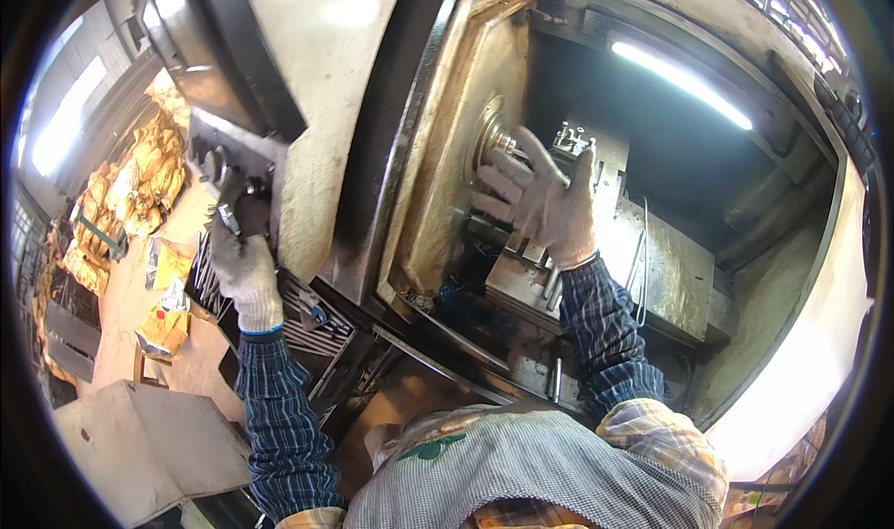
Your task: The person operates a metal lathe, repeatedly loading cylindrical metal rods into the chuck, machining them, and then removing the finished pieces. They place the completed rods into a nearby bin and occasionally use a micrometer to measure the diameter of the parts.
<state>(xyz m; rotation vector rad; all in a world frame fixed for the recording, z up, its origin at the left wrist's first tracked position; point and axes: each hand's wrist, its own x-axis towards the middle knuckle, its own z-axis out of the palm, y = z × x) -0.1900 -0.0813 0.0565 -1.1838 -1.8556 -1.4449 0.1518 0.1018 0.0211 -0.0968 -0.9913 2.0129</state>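
My right hand [557, 208], in a grey work glove, is inside a lathe's enclosure with its fingers spread. It appears in front of the round spindle chuck [488, 138] and beside the tool post [572, 140]; I see nothing gripped in it. My left hand [244, 273], gloved and dark-stained at the fingers, is at the left by a dark recess under the machine's control panel [219, 49]. Its fingers are closed around a shiny metal piece [228, 218], whose kind I cannot tell. Many thin metal rods [312, 341] lie in a tray below that hand.
A lamp tube [683, 86] lights the enclosure. The metal carriage [661, 266] lies to the right of my right forearm. At the far left, yellow-brown crumpled wrapping [144, 180] and small packets [165, 329] lie on a brown surface. A pale metal box [154, 450] stands at lower left.
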